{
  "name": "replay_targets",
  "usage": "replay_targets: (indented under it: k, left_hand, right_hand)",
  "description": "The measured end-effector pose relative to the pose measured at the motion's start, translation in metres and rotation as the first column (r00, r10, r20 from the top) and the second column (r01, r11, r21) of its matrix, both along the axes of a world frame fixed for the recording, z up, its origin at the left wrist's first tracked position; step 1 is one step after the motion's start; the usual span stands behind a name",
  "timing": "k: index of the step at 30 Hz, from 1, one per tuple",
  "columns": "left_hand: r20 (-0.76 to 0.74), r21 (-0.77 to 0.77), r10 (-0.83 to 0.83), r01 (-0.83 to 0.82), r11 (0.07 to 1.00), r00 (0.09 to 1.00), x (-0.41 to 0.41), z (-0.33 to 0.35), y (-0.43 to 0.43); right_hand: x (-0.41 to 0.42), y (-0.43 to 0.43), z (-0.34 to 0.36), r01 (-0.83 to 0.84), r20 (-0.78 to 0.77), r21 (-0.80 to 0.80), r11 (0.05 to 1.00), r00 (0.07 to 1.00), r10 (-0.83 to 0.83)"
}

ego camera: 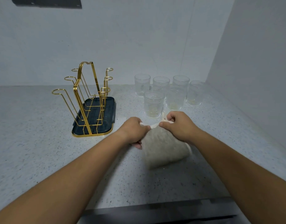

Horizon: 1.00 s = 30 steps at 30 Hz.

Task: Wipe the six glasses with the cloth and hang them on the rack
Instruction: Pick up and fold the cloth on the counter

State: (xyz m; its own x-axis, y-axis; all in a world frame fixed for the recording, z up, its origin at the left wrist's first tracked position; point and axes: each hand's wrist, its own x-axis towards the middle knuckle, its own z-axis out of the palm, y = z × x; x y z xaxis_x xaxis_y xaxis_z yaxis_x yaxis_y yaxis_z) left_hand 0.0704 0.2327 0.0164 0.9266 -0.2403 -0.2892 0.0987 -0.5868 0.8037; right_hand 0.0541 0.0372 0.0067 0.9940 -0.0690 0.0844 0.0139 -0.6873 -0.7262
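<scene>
A beige cloth hangs over the counter, blurred, and both hands hold its top edge. My left hand grips the left part of that edge. My right hand pinches the right part, close beside the left. Just beyond the hands stand several clear ribbed glasses, upright in two rows; the nearest glass is right behind my right hand. A gold wire rack with looped pegs stands on a dark tray at the left, with no glass on it.
The speckled grey counter meets a white wall behind and a white side wall close on the right of the glasses. A dark front edge runs along the bottom.
</scene>
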Motion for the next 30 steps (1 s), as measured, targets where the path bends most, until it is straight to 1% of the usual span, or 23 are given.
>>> replay_targets:
  k: [1,3,4,5,7,8,9,10,12,14,16,17,21,23,25,27,30]
  left_hand:
    - [-0.051,-0.011,-0.047,0.046,0.999,0.998,-0.005,0.0,0.001]
    - [-0.064,0.04,-0.118,0.121,0.992,0.991,-0.012,-0.002,-0.001]
    - [-0.025,0.098,-0.137,0.139,0.985,0.99,-0.015,-0.003,-0.003]
    - [0.05,0.188,-0.151,0.139,0.972,0.987,-0.016,-0.005,-0.006]
    - [0.235,0.421,-0.193,0.079,0.904,0.953,-0.017,-0.008,-0.012]
    - [0.299,0.504,-0.213,0.036,0.863,0.93,-0.018,-0.009,-0.015]
    - [0.34,0.541,-0.218,-0.001,0.841,0.915,-0.019,-0.011,-0.018]
    - [0.363,0.538,-0.204,-0.025,0.843,0.909,-0.02,-0.011,-0.02]
    - [0.361,0.478,-0.152,-0.042,0.877,0.92,-0.021,-0.01,-0.022]
    - [0.285,0.373,-0.091,-0.023,0.928,0.954,-0.021,-0.005,-0.021]
    - [0.191,0.267,-0.063,0.01,0.964,0.98,-0.021,-0.003,-0.02]
    - [0.182,0.227,-0.054,0.011,0.974,0.982,-0.021,-0.004,-0.02]
    - [0.314,0.16,0.009,-0.063,0.985,0.949,-0.023,-0.011,-0.027]
    - [0.331,0.145,0.022,-0.074,0.987,0.943,-0.026,-0.012,-0.034]
    - [0.361,0.183,-0.014,-0.056,0.982,0.932,-0.03,-0.012,-0.041]
    - [0.406,0.238,-0.094,-0.006,0.971,0.909,-0.033,-0.013,-0.05]
    - [0.411,0.241,-0.218,0.125,0.962,0.885,-0.033,-0.014,-0.07]
  right_hand:
    - [-0.006,-0.003,0.0,-0.011,-0.025,-0.006,1.0,1.0,0.01]
    - [-0.016,-0.011,-0.002,-0.03,-0.071,-0.052,0.998,0.997,0.026]
    - [-0.02,-0.014,-0.004,-0.025,-0.075,-0.091,0.996,0.997,0.018]
    - [-0.024,-0.016,-0.006,-0.011,-0.066,-0.14,0.99,0.998,0.001]
    - [-0.029,-0.015,-0.007,0.013,-0.033,-0.258,0.966,0.999,-0.023]
    - [-0.031,-0.014,-0.008,0.019,-0.019,-0.312,0.95,0.999,-0.026]
    - [-0.032,-0.013,-0.008,0.025,-0.009,-0.349,0.937,1.0,-0.03]
    - [-0.034,-0.012,-0.008,0.035,-0.001,-0.364,0.931,0.999,-0.039]
    - [-0.036,-0.015,-0.005,0.061,-0.021,-0.321,0.945,0.997,-0.071]
    - [-0.039,-0.02,0.0,0.066,-0.099,-0.258,0.964,0.991,-0.094]
    - [-0.041,-0.023,0.003,0.054,-0.166,-0.253,0.966,0.981,-0.099]
    - [-0.041,-0.023,0.003,0.053,-0.173,-0.252,0.966,0.98,-0.099]
    - [-0.042,-0.022,-0.004,0.096,-0.097,-0.2,0.975,0.988,-0.117]
    - [-0.044,-0.029,-0.006,0.141,-0.052,-0.145,0.979,0.987,-0.15]
    - [-0.048,-0.041,-0.005,0.19,-0.014,-0.094,0.977,0.981,-0.192]
    - [-0.052,-0.054,-0.003,0.23,0.022,-0.085,0.969,0.973,-0.229]
    - [-0.056,-0.077,0.001,0.28,0.061,-0.103,0.955,0.96,-0.275]
